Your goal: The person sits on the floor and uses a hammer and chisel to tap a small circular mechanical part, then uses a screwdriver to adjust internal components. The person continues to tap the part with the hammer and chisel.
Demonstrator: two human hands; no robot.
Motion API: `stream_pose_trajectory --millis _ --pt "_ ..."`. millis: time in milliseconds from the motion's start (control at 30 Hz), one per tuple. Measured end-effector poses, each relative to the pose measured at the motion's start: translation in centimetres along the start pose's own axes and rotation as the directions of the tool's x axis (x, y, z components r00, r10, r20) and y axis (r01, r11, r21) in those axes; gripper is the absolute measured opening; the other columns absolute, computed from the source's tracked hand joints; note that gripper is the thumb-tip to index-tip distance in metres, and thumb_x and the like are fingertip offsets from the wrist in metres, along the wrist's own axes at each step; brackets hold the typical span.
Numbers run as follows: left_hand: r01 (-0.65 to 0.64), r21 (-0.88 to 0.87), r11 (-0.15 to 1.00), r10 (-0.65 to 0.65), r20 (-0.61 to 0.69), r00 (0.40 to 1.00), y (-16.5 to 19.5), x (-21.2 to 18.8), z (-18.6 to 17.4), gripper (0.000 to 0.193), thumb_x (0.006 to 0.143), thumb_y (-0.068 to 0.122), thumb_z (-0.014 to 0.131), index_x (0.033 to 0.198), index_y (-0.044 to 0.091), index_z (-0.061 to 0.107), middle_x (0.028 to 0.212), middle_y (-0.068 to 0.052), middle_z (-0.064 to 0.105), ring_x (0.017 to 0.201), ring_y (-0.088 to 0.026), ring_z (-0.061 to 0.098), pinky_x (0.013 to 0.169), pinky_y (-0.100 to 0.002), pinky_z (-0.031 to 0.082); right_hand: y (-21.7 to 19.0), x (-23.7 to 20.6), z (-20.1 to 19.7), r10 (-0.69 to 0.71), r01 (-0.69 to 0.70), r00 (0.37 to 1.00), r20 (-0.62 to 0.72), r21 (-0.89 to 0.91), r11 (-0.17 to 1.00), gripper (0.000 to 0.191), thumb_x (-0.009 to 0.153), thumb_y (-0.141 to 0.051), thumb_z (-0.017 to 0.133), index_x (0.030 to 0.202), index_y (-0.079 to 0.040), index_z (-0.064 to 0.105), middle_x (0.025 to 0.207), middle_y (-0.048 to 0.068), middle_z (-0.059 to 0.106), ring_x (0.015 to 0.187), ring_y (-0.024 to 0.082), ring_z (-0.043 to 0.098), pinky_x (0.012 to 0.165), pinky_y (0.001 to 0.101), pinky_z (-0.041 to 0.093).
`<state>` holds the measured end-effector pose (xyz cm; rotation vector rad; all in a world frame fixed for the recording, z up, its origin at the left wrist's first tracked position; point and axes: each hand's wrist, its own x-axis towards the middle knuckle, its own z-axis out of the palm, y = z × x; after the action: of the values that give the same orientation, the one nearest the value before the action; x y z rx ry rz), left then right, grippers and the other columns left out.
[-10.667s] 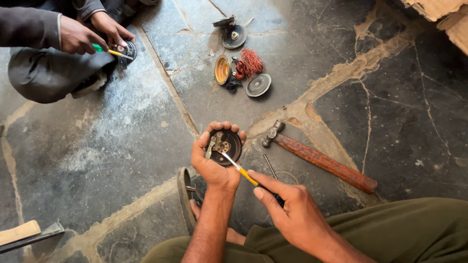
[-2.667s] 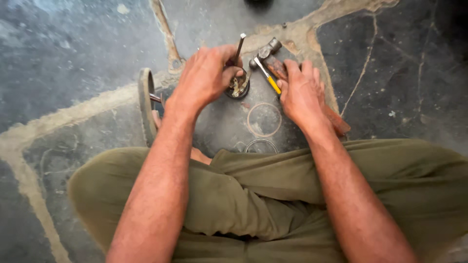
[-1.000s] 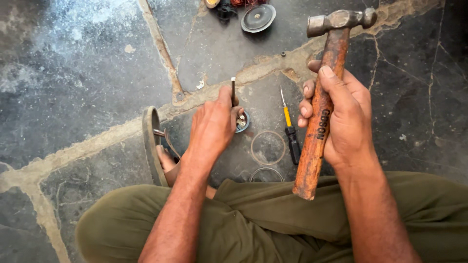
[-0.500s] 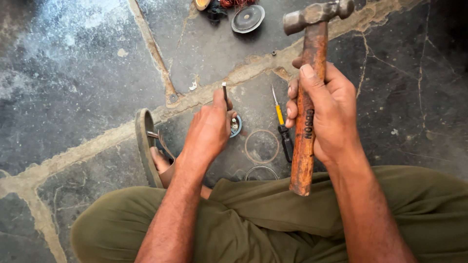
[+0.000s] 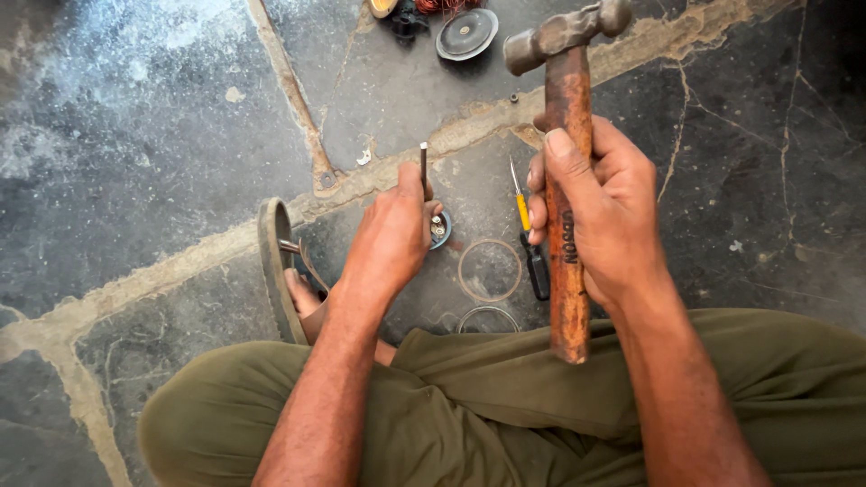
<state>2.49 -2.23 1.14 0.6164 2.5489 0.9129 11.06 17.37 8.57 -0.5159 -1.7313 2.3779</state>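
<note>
Right hand (image 5: 604, 212), right of centre, closed around the wooden handle of a hammer (image 5: 566, 171). The steel head sits at the frame's upper edge and looks top-heavy and rigid. The grip sits about mid-handle. The handle's long axis runs near vertical in the frame, head pointing up.

Left hand (image 5: 390, 236), centre, pinches a thin metal punch (image 5: 423, 167), stiff and slender, standing upright over a small round metal part (image 5: 439, 229) on the stone floor (image 5: 135, 135). A yellow-handled screwdriver (image 5: 528, 239) lies between the hands.
</note>
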Motion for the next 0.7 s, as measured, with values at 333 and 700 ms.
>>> stream_pose_trajectory --millis 333,700 --pt "-0.080 0.023 0.997 0.081 -0.063 0.995 -0.3 -1.7 1.2 0.018 0.098 0.008 0.057 0.113 0.006 0.047 0.095 -0.026 0.070 0.089 -0.052 0.064 0.070 -0.061 0.048 -5.2 -5.8 1.7 0.002 0.011 0.999 0.035 -0.374 0.927 0.046 0.104 -0.019 0.055 0.147 -0.004 0.050 0.081 0.001 0.062 0.059 0.006 0.061 0.050 0.0245 0.052" --pt "-0.133 0.045 0.990 0.137 -0.107 0.985 -1.3 -2.8 1.2 0.016 0.097 0.009 0.058 0.109 0.006 0.047 0.096 -0.025 0.068 0.091 -0.051 0.064 0.070 -0.059 0.048 -3.3 -6.7 1.5 -0.309 0.335 0.938 0.158 -0.651 0.682 0.054 0.104 -0.022 0.060 0.152 -0.004 0.042 0.105 0.026 0.071 0.089 0.037 0.072 0.075 0.0419 0.055"
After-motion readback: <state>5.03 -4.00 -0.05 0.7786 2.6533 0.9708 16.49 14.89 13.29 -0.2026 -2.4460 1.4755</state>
